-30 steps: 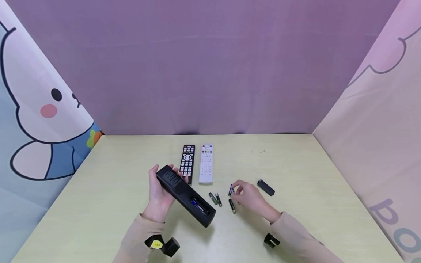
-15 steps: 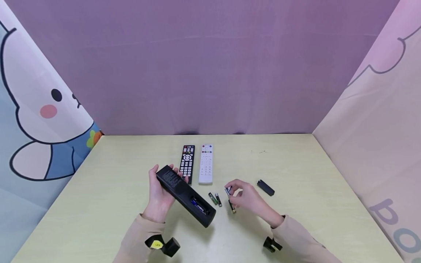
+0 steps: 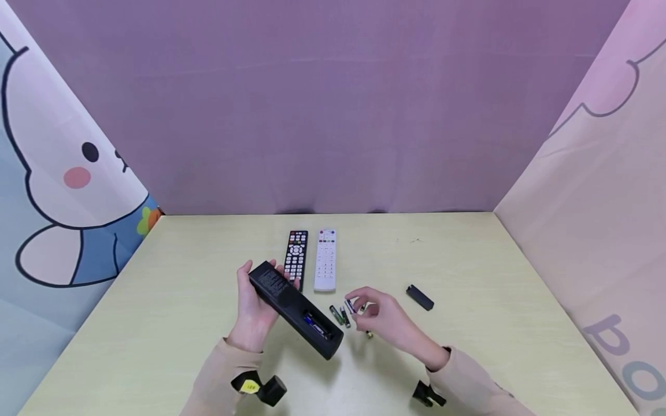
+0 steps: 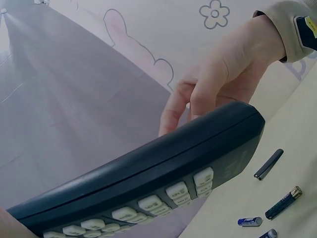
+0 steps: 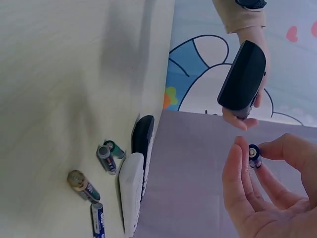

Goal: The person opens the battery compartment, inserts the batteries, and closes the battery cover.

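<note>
My left hand [image 3: 253, 306] grips the black remote [image 3: 295, 309] back-up above the table [image 3: 156, 323], fingers curled round its body. Its battery bay lies open and seems to hold 1 blue cell already, so I judge 1 slot is left to fill. The cover [image 3: 419, 297] lies well apart to my right. My right hand [image 3: 382, 319] pinches 1 battery [image 5: 254, 154] between thumb and fingertips. Spare batteries [image 3: 340, 315] lie on the table between my hands.

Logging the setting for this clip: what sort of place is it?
Likely a staged tabletop recording booth: a pale table enclosed by a purple backdrop and cartoon-printed side panels, with remotes and loose batteries laid out.
</note>
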Tool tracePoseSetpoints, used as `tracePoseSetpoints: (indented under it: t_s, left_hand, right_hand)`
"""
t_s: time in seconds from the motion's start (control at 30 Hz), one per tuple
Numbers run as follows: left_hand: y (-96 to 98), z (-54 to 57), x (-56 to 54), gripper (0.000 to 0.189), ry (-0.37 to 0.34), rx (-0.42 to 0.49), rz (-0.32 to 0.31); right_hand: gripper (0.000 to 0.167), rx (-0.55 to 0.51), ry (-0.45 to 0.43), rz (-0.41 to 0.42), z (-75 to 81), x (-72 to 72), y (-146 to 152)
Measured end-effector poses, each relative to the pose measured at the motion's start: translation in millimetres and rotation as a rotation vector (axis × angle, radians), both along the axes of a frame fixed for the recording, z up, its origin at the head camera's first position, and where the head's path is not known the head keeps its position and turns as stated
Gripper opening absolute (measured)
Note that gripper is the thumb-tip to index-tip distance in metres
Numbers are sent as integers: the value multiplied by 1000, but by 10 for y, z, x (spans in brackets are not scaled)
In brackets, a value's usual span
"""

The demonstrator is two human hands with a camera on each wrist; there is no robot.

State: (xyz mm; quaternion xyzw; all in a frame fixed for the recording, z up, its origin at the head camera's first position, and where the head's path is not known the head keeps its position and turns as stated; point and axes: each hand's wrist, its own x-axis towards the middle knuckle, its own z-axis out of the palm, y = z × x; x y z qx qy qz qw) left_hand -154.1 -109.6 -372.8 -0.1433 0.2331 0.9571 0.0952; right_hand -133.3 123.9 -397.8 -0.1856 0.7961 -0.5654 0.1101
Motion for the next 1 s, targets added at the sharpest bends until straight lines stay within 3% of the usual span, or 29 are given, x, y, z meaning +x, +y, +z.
tracePoseSetpoints:
  t_s: [0.17,0.3,0.53,1.0]
  left_hand:
    - [14,-4,-1,41,-3,10,-9]
    - [21,-7,-4,41,-11,22,-7]
    - [46,8,-9,41,-5,6,3]
    - [91,7,-25,42,21,-19,7]
  right_hand:
    - [36,32,38,-4,213,119,-56]
    - [37,69,60,-6,243,156,-86]
    - [34,54,139,24,54,119,-88]
    - [24,89,317,57,11,133,-151]
